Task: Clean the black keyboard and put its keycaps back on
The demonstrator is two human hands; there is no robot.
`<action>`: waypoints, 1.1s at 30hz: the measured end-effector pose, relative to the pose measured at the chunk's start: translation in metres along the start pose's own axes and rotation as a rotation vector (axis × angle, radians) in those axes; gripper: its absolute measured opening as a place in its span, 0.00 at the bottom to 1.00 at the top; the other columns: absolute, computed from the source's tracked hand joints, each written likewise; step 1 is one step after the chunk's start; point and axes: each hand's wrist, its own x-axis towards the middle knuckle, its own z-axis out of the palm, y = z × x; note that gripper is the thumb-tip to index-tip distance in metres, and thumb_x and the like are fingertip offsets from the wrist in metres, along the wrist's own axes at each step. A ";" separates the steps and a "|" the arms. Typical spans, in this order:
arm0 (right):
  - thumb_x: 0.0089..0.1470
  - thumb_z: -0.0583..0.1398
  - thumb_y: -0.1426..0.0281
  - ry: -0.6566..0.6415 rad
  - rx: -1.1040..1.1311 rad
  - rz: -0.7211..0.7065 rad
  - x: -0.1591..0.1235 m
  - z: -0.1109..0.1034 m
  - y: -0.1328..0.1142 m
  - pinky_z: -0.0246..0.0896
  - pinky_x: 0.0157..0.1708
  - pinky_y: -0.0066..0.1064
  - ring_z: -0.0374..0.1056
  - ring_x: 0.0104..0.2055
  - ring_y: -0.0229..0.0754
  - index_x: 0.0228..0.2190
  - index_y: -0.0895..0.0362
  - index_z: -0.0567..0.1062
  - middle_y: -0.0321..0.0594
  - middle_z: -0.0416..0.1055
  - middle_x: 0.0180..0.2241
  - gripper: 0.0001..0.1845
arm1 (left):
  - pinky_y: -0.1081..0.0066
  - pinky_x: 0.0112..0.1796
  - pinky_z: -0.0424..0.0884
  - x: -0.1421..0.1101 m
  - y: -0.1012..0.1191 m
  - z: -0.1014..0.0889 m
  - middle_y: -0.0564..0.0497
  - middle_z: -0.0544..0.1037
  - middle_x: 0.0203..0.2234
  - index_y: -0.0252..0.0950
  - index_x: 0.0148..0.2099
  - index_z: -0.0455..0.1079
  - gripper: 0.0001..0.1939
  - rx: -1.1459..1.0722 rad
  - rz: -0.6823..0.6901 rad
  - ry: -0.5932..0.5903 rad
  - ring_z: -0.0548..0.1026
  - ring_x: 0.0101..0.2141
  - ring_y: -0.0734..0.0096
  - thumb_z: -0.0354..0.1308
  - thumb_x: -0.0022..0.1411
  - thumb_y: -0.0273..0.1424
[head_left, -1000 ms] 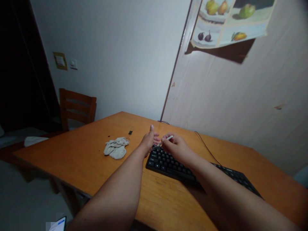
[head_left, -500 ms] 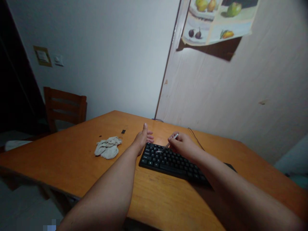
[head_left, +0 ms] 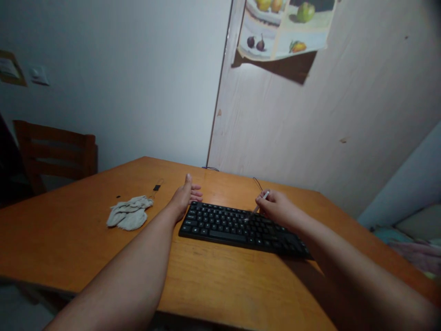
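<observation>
A black keyboard (head_left: 220, 226) lies flat on the wooden table (head_left: 213, 276). At its left end is my left hand (head_left: 184, 197), held on edge against the keyboard's side with thumb up and fingers stretched out, open and holding nothing. My right hand (head_left: 274, 204) is over the keyboard's far edge, closed on a thin white brush-like stick (head_left: 261, 203). The stick slants down to the left, its lower end among the keys near the middle; its tip is too small to make out clearly. My right forearm hides part of the keyboard's right end.
Left of my hand lies a crumpled grey-white cloth (head_left: 129, 214), with a small black piece (head_left: 156, 187) on a thin cord behind it. A dark cable (head_left: 257, 184) runs at the table's back. A wooden chair (head_left: 57, 149) stands beyond the left edge.
The stick's tip has moved rightward along the keys, from the left part toward the middle, carried by my right hand. My left hand keeps its place by the keyboard. The view has turned right.
</observation>
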 end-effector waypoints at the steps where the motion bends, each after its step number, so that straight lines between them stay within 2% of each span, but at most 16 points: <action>1: 0.56 0.55 0.66 0.004 -0.028 0.000 -0.001 -0.004 0.003 0.50 0.21 0.27 0.62 0.20 0.37 0.24 0.55 0.67 0.36 0.68 0.18 0.10 | 0.71 0.30 0.71 0.000 0.000 0.000 0.43 0.78 0.29 0.29 0.43 0.72 0.42 0.001 0.001 0.002 0.77 0.27 0.67 0.38 0.61 0.65; 7: 0.55 0.55 0.69 -0.005 -0.293 0.006 -0.008 -0.034 0.012 0.50 0.24 0.28 0.65 0.24 0.38 0.24 0.56 0.69 0.39 0.72 0.22 0.09 | 0.71 0.29 0.70 -0.002 0.001 0.000 0.43 0.78 0.28 0.29 0.43 0.72 0.41 -0.005 0.003 -0.001 0.77 0.27 0.67 0.40 0.61 0.64; 10: 0.53 0.55 0.70 -0.010 -0.492 0.045 -0.014 -0.049 0.006 0.48 0.25 0.30 0.65 0.25 0.40 0.23 0.56 0.70 0.40 0.72 0.23 0.09 | 0.71 0.29 0.70 -0.002 0.001 0.000 0.43 0.77 0.28 0.30 0.41 0.72 0.42 -0.009 0.004 0.002 0.76 0.27 0.67 0.39 0.61 0.64; 13: 0.54 0.56 0.66 0.078 -0.688 0.103 -0.018 -0.059 -0.007 0.45 0.25 0.32 0.64 0.25 0.42 0.23 0.54 0.71 0.41 0.71 0.22 0.10 | 0.70 0.29 0.70 0.000 0.000 0.000 0.43 0.78 0.28 0.30 0.41 0.73 0.43 -0.007 0.006 0.000 0.77 0.27 0.66 0.38 0.61 0.65; 16: 0.55 0.56 0.64 0.130 -0.584 0.040 -0.018 -0.057 -0.020 0.45 0.25 0.31 0.63 0.24 0.41 0.25 0.54 0.71 0.40 0.70 0.21 0.11 | 0.69 0.30 0.71 0.001 -0.002 0.000 0.42 0.78 0.29 0.31 0.42 0.73 0.43 -0.006 0.005 -0.003 0.77 0.28 0.65 0.37 0.60 0.66; 19: 0.57 0.55 0.61 0.102 -0.202 -0.086 -0.014 -0.039 -0.032 0.50 0.24 0.29 0.62 0.24 0.39 0.28 0.55 0.70 0.37 0.69 0.21 0.12 | 0.70 0.29 0.71 0.002 -0.002 0.001 0.42 0.78 0.29 0.31 0.42 0.73 0.43 -0.008 0.003 0.000 0.77 0.28 0.65 0.38 0.60 0.66; 22: 0.57 0.56 0.55 0.006 0.193 -0.081 -0.010 -0.010 -0.047 0.53 0.23 0.29 0.60 0.21 0.37 0.30 0.54 0.68 0.34 0.67 0.21 0.15 | 0.71 0.29 0.70 0.000 -0.002 0.002 0.42 0.78 0.29 0.31 0.41 0.72 0.42 -0.011 0.002 0.001 0.77 0.28 0.66 0.37 0.61 0.65; 24: 0.56 0.58 0.53 -0.053 0.351 -0.070 -0.009 0.010 -0.059 0.56 0.23 0.28 0.61 0.21 0.36 0.30 0.55 0.68 0.34 0.68 0.22 0.17 | 0.71 0.29 0.70 -0.001 -0.001 0.002 0.42 0.78 0.30 0.31 0.41 0.72 0.43 -0.008 -0.003 -0.002 0.76 0.27 0.66 0.36 0.61 0.65; 28: 0.55 0.59 0.53 -0.101 0.475 -0.094 -0.005 0.046 -0.081 0.57 0.23 0.28 0.63 0.22 0.36 0.29 0.55 0.67 0.34 0.69 0.22 0.18 | 0.70 0.29 0.70 -0.002 0.000 0.003 0.40 0.78 0.31 0.30 0.43 0.73 0.45 0.007 -0.008 -0.003 0.76 0.27 0.65 0.35 0.59 0.67; 33: 0.58 0.57 0.52 -0.110 0.450 -0.197 0.006 0.085 -0.090 0.61 0.25 0.28 0.66 0.24 0.37 0.31 0.55 0.70 0.36 0.72 0.24 0.18 | 0.69 0.29 0.70 -0.003 -0.002 0.002 0.41 0.79 0.31 0.30 0.46 0.73 0.47 0.004 0.009 -0.014 0.77 0.29 0.64 0.35 0.58 0.68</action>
